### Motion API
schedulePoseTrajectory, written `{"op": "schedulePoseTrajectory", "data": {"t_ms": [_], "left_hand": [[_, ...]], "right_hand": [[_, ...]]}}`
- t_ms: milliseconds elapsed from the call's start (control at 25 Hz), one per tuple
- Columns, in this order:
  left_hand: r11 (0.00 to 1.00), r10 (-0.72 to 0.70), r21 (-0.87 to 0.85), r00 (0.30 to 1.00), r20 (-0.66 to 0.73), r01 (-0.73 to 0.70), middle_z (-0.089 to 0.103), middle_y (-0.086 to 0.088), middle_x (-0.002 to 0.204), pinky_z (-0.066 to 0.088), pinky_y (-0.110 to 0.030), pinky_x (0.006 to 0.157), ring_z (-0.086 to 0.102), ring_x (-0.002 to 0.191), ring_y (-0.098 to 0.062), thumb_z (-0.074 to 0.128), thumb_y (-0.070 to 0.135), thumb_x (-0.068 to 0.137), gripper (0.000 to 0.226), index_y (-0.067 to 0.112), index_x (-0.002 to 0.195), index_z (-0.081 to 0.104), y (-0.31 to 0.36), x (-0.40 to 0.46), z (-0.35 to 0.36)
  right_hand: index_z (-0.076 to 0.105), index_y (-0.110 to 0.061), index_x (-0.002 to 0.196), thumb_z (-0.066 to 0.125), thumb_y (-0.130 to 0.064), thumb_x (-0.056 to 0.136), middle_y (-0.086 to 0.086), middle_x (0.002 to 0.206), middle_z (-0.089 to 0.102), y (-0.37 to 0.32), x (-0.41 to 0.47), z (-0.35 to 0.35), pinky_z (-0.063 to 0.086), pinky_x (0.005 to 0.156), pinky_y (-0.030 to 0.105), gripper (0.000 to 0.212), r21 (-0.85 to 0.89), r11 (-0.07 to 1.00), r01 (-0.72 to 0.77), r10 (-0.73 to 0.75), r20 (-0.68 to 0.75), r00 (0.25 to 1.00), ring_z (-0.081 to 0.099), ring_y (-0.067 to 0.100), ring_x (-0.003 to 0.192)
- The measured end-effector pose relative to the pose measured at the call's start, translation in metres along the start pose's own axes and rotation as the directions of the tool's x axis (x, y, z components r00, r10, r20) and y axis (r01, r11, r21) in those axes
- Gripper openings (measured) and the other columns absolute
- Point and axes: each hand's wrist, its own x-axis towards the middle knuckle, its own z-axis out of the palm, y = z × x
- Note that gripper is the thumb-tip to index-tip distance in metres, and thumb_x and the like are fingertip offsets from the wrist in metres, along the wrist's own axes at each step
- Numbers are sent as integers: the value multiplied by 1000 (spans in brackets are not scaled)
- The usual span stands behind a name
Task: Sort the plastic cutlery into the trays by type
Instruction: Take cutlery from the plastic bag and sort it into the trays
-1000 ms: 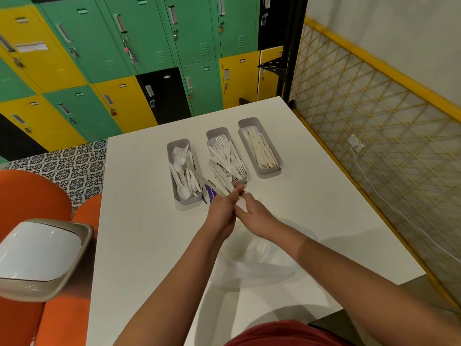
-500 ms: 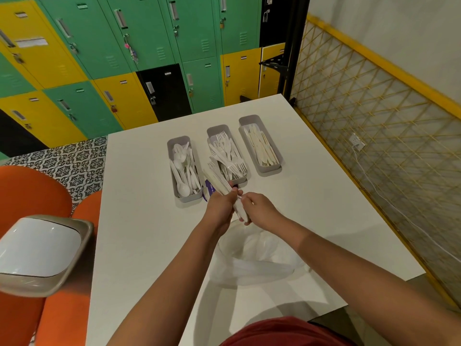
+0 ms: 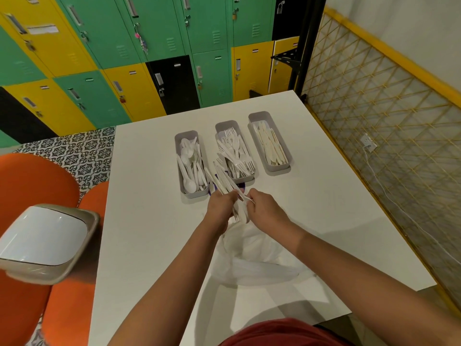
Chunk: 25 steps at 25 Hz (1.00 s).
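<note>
- Now the left hand (image 3: 222,204) is gripping a cutlery bunch (image 3: 222,179), fingers curled round it, just before the trays.
- The right hand (image 3: 265,209) is pinching one white piece (image 3: 245,199) at the bunch's near end.
- Three trays are sitting toward the table's (image 3: 149,221) far edge: spoons (image 3: 190,164), forks (image 3: 234,152), knives (image 3: 270,146).
- A bag (image 3: 254,258) is lying under the wrists, nearer the near edge.

Single head-worn view, wide-angle – looking forward and down, near the table (image 3: 149,221)
</note>
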Motion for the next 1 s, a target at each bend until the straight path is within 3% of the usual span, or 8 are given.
{"op": "schedulePoseTrajectory", "data": {"t_ms": [160,240,400,520,640,720,840,1000], "left_hand": [[999,-1,35,997,-76,4,70,-17,95,48,-31,70,64,81,-26,50,5,87,19,11,96,66,-1,10,-11],[1000,-26,-15,993,-118,25,70,-15,97,48,-33,74,65,85,-26,52,4,87,16,12,94,64,-3,15,-20],[997,-52,-68,984,-171,40,68,-8,91,48,-36,79,63,88,-26,49,2,89,23,20,83,61,-4,23,-36],[994,-57,-99,979,-195,38,67,0,79,49,-28,66,65,75,-16,45,0,92,27,20,81,58,-2,29,-49],[994,-75,-93,973,-218,56,68,1,74,43,-22,53,63,62,-10,41,-1,91,25,17,85,57,-3,38,-64],[992,-91,-107,967,-236,67,67,-1,74,40,-25,57,61,67,-16,42,1,91,21,16,86,56,-5,46,-73],[984,-129,-150,957,-261,92,67,-4,77,42,-27,62,62,72,-19,49,6,92,13,16,91,55,-8,57,-84],[985,-161,-114,947,-279,134,68,-8,82,38,-17,44,56,50,-5,52,10,92,9,12,98,58,-11,67,-94]], "right_hand": [[46,-11,108,32,-27,100,13,102,64,2,11,6,42,65,34,23,-195,977,82,-81,13,997,59,30,85],[47,-12,112,33,-25,99,12,110,64,2,19,10,50,72,36,23,-145,987,69,-68,10,998,60,29,91],[47,-11,117,39,-21,96,11,119,60,-6,40,18,51,79,34,24,5,1000,21,-21,66,998,58,26,99],[48,-9,118,43,-21,94,12,115,60,-19,64,28,51,86,40,28,62,997,-35,27,123,992,58,28,101],[48,-7,102,44,-20,91,11,99,59,-34,88,37,48,76,36,18,60,997,-38,29,150,988,56,28,89],[42,-11,92,44,-22,91,7,89,52,-46,104,43,40,69,32,11,26,999,-30,25,162,986,51,26,83],[45,-10,102,43,-22,91,10,96,55,-62,126,52,40,70,34,17,22,998,-51,46,172,984,56,30,89],[45,-6,116,41,-18,93,12,108,60,-78,149,63,40,68,31,26,-21,998,-55,57,167,984,58,29,92]]}}
